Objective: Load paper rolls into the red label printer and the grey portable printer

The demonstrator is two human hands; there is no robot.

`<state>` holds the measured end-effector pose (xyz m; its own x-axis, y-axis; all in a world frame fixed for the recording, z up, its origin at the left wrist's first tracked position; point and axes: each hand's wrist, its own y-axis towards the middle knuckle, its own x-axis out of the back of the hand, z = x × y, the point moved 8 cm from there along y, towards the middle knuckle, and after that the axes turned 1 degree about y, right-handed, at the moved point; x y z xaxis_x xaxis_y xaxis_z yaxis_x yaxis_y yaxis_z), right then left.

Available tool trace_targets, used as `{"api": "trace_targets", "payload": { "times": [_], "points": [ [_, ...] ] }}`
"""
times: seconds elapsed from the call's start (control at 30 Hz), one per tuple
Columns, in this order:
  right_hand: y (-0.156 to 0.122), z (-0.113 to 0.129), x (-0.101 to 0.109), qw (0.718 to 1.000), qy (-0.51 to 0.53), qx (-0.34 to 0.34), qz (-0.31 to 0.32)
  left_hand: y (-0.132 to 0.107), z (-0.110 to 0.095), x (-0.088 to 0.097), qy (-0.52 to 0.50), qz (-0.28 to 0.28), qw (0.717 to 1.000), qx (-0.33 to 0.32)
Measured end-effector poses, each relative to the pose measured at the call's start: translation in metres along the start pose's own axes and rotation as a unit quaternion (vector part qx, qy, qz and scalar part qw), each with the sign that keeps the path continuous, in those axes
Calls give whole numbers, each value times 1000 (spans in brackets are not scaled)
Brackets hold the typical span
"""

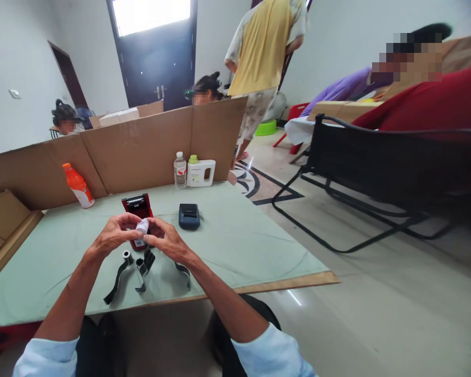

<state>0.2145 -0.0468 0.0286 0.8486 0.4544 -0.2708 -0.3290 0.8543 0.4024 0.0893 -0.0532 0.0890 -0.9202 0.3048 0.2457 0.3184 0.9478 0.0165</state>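
My left hand (115, 233) and my right hand (167, 241) meet above the green table (239, 235), both pinching a small white paper roll (142, 226) between their fingertips. Right behind the roll sits a red label printer (136, 206) with its lid open. A dark blue printer (189, 215) lies shut a little to the right. Below my hands several curled black strips (120, 275) and a small grey core (126, 256) lie on the table.
An orange bottle (78, 186) leans at the back left by the cardboard divider (141, 146). A water bottle (180, 170) and a white jug (201, 173) stand at the back. A black folding frame (377, 173) is to the right. Other people sit and stand beyond.
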Motion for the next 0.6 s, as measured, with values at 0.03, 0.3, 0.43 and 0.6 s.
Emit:
{"api": "trace_targets", "payload": {
  "times": [0.03,0.3,0.43,0.6],
  "points": [
    [0,-1,0,1000,15,-2,0,1,2,0,-7,-12,1000,-7],
    [-1,-5,1,991,114,-63,17,-2,11,2,-82,-107,984,-115],
    [-4,-12,-4,976,151,-128,93,-5,-26,-6,67,5,979,-192],
    [0,-7,0,977,116,-134,115,-14,-67,-26,270,100,927,-240]
  ]
}}
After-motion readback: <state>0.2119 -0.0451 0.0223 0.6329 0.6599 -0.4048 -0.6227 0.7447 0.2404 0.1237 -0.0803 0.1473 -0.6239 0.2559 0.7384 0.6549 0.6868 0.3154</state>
